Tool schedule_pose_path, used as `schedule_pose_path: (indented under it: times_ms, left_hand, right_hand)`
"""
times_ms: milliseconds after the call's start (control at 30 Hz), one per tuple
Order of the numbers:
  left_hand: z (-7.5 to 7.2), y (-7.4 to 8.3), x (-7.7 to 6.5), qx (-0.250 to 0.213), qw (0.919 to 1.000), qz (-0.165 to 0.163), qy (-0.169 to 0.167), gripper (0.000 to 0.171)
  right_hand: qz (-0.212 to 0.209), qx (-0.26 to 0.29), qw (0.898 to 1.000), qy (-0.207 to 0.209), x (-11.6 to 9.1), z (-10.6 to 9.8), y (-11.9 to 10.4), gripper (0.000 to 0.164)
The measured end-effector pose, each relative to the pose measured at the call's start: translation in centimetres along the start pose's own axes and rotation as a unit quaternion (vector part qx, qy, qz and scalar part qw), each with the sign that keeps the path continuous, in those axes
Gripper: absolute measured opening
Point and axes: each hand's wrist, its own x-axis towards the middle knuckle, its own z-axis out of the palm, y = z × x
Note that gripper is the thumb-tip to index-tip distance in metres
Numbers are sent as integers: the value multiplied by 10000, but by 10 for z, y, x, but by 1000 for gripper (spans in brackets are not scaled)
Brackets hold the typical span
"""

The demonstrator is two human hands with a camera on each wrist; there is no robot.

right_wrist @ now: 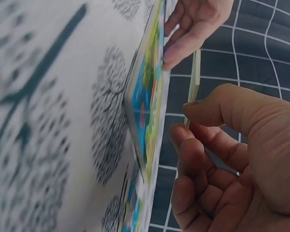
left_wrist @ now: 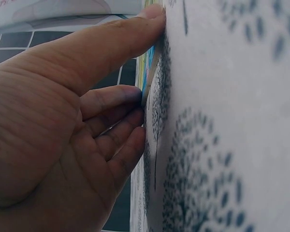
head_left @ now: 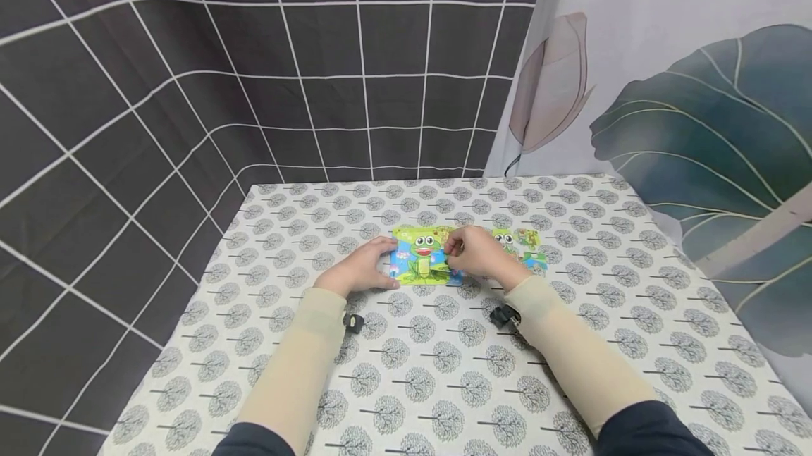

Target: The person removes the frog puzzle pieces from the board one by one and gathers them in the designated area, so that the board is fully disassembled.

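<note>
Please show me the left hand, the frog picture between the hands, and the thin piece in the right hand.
Left hand [head_left: 360,269]: head view, on the back of the hand.
Frog picture [head_left: 423,266]: head view, on the frog's belly.
Thin piece [right_wrist: 194,81]: right wrist view, on its pale side.

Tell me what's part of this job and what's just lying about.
Part of the job:
frog board the left hand touches
thin piece in the right hand
second frog picture, probably

Surroundings:
tree-print tablecloth
dark grid curtain
leaf-print curtain
</note>
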Motion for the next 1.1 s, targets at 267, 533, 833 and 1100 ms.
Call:
schedule_pose_path:
  times_ms: [267, 533, 833, 1100]
  left_hand:
    - [-1, 4, -2, -55, 10000, -37, -21, 97]
    - [-1, 3, -1, -61, 10000, -48, -20, 97]
    - [-1, 2, -1, -43, 10000, -2, 7, 97]
    - [-1, 1, -1, -9, 10000, -14, -12, 98]
  right_hand:
    - [-78, -55, 9999, 103, -13, -9, 13, 18]
    - [31, -316, 9993, 201, -27, -16, 26, 14]
    - [119, -364, 9992, 134, -38, -23, 37, 17]
    - [146, -442, 9989, -16, -47, -26, 44, 18]
